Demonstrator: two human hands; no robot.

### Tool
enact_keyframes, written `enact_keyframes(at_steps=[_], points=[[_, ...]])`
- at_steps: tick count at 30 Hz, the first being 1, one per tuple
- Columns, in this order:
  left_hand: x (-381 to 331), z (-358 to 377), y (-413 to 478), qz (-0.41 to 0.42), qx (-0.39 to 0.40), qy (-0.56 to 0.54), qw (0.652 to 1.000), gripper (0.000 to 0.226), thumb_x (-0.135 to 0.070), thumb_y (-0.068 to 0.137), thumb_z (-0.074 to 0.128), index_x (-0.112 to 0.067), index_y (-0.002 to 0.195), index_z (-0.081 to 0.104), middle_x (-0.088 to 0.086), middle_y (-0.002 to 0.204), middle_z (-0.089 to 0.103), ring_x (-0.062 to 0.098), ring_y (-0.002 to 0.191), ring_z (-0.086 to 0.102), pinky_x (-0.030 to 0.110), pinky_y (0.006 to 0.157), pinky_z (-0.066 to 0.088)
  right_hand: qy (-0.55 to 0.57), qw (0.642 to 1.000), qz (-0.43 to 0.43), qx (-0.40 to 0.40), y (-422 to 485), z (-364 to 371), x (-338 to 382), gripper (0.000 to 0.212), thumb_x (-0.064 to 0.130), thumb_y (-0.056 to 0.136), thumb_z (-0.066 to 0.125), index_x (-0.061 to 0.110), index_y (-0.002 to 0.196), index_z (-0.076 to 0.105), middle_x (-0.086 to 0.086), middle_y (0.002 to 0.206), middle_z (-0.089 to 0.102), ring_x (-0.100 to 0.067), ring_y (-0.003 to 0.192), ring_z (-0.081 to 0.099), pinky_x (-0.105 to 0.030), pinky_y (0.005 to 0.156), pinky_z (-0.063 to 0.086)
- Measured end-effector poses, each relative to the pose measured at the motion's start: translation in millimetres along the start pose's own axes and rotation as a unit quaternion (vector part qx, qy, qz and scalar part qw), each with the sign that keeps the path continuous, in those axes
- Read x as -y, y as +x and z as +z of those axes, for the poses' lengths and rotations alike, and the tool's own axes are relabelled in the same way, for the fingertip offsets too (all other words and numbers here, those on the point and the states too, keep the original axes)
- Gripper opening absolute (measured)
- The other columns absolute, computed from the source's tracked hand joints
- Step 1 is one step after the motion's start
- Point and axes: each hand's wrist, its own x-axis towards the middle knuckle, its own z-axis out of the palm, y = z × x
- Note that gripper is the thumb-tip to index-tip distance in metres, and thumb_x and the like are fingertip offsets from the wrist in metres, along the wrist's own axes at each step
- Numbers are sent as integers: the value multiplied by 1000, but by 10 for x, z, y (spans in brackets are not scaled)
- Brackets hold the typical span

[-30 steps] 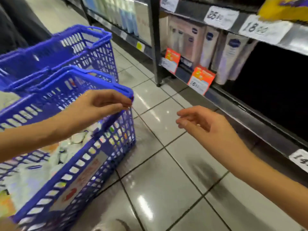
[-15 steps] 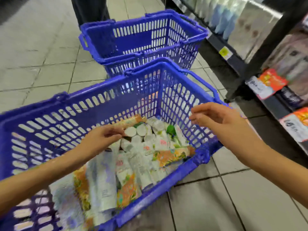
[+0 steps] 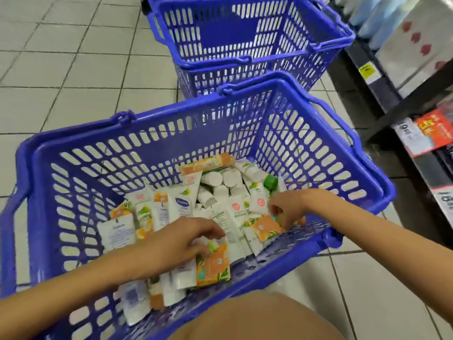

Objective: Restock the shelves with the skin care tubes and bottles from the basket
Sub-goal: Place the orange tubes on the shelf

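A blue basket [image 3: 171, 114] stands on the floor right in front of me. Inside it lies a loose pile of white, green and orange skin care tubes [image 3: 228, 190]. My left hand [image 3: 181, 241] reaches in from the lower left, its fingers curled round an orange and green tube [image 3: 213, 265] at the near wall. My right hand [image 3: 286, 207] comes in over the right rim, its fingertips down among the tubes beside an orange tube [image 3: 267, 228]. Whether it holds anything is hidden.
A second blue basket [image 3: 245, 62] stands just behind the first, with nothing visible inside. The dark shelf unit [image 3: 392, 77] runs along the right, with boxed goods and orange price tags [image 3: 426, 133]. Tiled floor lies to the left. My knee [image 3: 257, 320] is below the basket.
My view has swung from the shelf down onto the basket. Both hands have dropped from above the rim into the tubes, the left closing on one.
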Motion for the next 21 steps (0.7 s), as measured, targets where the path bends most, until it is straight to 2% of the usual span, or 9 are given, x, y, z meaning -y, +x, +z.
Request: enact_keyframes(at_steps=[3, 5, 7, 9, 11, 13, 16, 18, 21], points=[[16, 24, 68, 29, 99, 70, 992, 27, -14, 87, 59, -20, 113, 54, -9, 110, 58, -7, 87, 46, 2, 69, 35, -85, 996, -15, 8, 83, 32, 10, 22, 16, 80, 71, 17, 81, 49, -1, 87, 46, -22, 91, 48, -27, 73, 39], [4, 92, 114, 38, 139, 102, 984, 18, -13, 84, 60, -10, 98, 49, 2, 92, 54, 8, 77, 45, 13, 60, 32, -86, 996, -22, -2, 86, 47, -19, 27, 16, 81, 69, 6, 103, 55, -10, 104, 52, -27, 100, 53, -29, 75, 39], [-7, 109, 162, 33, 154, 91, 983, 19, -13, 84, 59, -11, 96, 44, -3, 80, 47, 9, 68, 41, 14, 58, 31, -23, 999, -28, -30, 18, 46, -77, 27, 17, 84, 64, 7, 108, 53, -7, 100, 52, -26, 94, 54, -31, 71, 45], [8, 70, 209, 34, 160, 41, 986, 19, -21, 88, 58, -23, 99, 42, -6, 79, 48, 5, 66, 41, 12, 61, 33, 132, 984, -72, -92, -97, 33, -107, 17, 24, 91, 56, 13, 103, 52, -2, 97, 58, -23, 91, 58, -27, 74, 49], [16, -3, 243, 30, 140, -48, 989, 19, -24, 90, 58, -30, 100, 43, -4, 91, 58, 6, 79, 51, 16, 74, 41, 373, 911, -128, -119, -260, -3, -89, 25, 29, 96, 47, 13, 114, 54, -6, 111, 65, -24, 104, 63, -34, 89, 52], [-71, -54, 292, 22, 77, -192, 978, 22, -26, 88, 58, -31, 108, 49, -11, 100, 63, 2, 93, 59, 19, 83, 48, 560, 802, -171, -121, -455, 2, -33, 19, 28, 97, 44, 19, 110, 55, -5, 107, 67, -23, 97, 66, -33, 78, 58], [-387, -63, 468, -14, -48, -449, 892, 31, -38, 84, 51, -34, 114, 48, -11, 86, 69, 9, 76, 68, 27, 69, 56, 674, 687, -213, -168, -740, 87, 19, 19, 30, 98, 42, 15, 105, 51, -6, 83, 61, -14, 63, 64, -23, 52, 54], [-699, -63, 665, 10, -94, -519, 849, 19, -34, 90, 44, -31, 108, 49, -8, 74, 67, 9, 60, 65, 25, 59, 57, 723, 618, -247, -186, -965, 218, -44, 28, 37, 95, 41, 15, 111, 47, -5, 76, 59, -11, 56, 60, -22, 54, 53], [-1351, -23, 972, 64, -54, -559, 825, 19, -34, 95, 38, -27, 101, 55, -8, 73, 69, 8, 62, 67, 22, 54, 54, 770, 524, -290, -220, -1370, 543, -293, 48, 49, 81, 41, 18, 118, 47, -2, 80, 64, -14, 65, 62, -26, 63, 54]])
